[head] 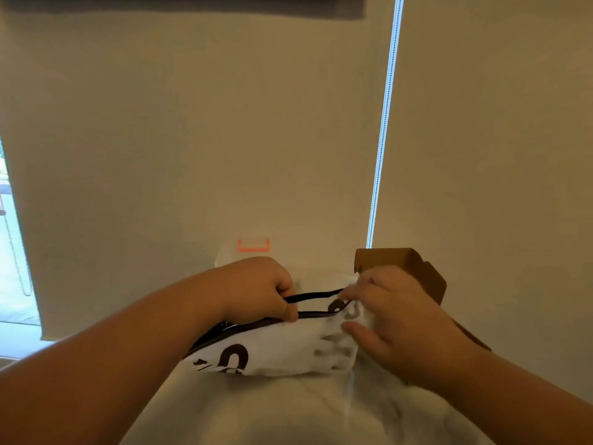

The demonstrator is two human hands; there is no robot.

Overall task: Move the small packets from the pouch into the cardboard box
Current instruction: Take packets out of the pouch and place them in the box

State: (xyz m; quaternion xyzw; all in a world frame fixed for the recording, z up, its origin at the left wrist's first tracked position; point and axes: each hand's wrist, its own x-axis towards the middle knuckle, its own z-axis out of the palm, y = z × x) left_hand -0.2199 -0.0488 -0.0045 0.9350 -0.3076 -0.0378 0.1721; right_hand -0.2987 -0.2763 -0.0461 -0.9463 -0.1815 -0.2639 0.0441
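- Head view puts the pouch [282,345] on the white marbled counter [288,412], straight in front of me, with its dark zip edge [317,297] turned up and away.
- Left hand [256,284] has its fingers [285,308] curled around the dark zip edge at the mouth, clamped on it.
- Right hand [401,316] is at the pouch's right end. Its fingers [353,292] seem to pinch the fabric by the zip, with one digit lying on the white face. Blur softens this, so I read it as a pinch.
- Cardboard box [401,258] stands just behind the right hand, near the pouch. I cannot see inside it.
- No packets show, and I judge they are inside the pouch, so the task looks barely begun.
- I expect the pouch to be soft, limp cloth that sags and folds, so I'd hold it by the stiffer zip edge, one hand at each end, to keep the mouth spread.
- I'd guess the packets are light and slick and best pinched singly, since a tilted pouch could spill them.
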